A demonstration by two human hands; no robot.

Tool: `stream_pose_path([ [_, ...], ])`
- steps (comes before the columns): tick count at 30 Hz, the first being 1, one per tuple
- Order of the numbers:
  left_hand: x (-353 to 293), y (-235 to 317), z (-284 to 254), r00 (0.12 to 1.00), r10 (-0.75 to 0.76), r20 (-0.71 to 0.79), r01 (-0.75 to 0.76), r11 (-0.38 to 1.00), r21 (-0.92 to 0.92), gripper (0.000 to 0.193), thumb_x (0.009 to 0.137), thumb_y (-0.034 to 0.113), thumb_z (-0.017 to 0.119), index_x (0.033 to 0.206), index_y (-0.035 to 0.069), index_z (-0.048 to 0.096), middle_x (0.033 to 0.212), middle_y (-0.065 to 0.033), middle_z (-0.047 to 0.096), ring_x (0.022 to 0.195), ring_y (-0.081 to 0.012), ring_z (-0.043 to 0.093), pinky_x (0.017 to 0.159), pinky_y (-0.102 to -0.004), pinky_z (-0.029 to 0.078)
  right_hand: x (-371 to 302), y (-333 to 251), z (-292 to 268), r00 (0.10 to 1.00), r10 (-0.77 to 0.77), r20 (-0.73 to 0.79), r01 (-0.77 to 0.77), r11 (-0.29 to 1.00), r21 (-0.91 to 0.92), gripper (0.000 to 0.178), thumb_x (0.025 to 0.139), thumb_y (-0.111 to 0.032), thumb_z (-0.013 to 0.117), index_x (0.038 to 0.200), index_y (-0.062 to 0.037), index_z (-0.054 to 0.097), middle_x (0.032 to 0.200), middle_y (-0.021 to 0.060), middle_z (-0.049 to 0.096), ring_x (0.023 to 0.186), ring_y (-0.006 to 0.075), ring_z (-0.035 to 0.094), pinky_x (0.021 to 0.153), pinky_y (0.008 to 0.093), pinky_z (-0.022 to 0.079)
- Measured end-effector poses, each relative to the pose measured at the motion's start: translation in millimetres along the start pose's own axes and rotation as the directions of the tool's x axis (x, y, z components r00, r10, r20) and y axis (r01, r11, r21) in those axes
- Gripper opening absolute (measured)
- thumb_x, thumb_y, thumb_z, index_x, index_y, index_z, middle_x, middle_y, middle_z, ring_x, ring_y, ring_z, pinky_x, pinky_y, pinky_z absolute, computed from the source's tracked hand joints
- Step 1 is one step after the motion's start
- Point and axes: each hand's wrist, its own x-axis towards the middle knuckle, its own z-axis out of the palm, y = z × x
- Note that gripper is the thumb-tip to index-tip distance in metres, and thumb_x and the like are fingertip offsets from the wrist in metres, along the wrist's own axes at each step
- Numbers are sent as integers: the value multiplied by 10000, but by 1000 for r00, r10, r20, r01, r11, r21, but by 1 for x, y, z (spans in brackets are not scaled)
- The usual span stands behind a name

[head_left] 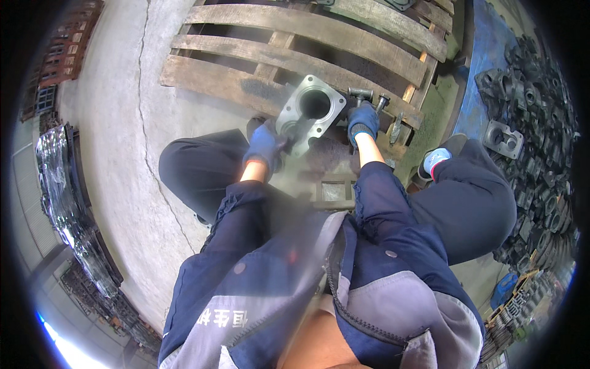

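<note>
A grey metal casting [287, 117] stands before me, with a square flange, bolt holes at its corners and a large round bore. My left hand [263, 141], in a blue glove, is closed against the casting's left side; its fingertips are partly hidden and blurred. To the right of the casting, my right hand [362, 118], also gloved in blue, is wrapped around the handle of a hammer [360, 93]. The hammer's metal head points away from me, at the pallet's edge. Close beside it lies another metal tool [383, 100] with a round end.
A wooden pallet [246, 52] spans the far side. Below my hands sits a small frame-like block [333, 190] between my legs. Many dark castings [528, 111] are heaped at right, beside a blue panel [485, 67]. Wrapped stacks [67, 190] stand at left on the concrete floor [126, 123].
</note>
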Motion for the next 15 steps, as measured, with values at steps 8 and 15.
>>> stream_pose_path([
  [8,-39,56,-7,978,86,-189,-58,987,149,378,806,248,661,1103,22,604,1235,-204,563,1117,-375,551,908,-408,478,33,10,-4,990,-13,140,-5,991,133,355,832,-314,599,1071,-69,697,1057,237,676,1056,373,645,888,429,522],
  [15,-13,70,61,645,762,-63,-496,480,724,553,769,240,652,1290,96,531,1124,-185,624,1195,-343,530,1060,-465,354,0,17,-79,812,-580,63,119,271,955,338,915,-279,604,1125,-15,637,818,60,649,693,181,652,713,324,556],
])
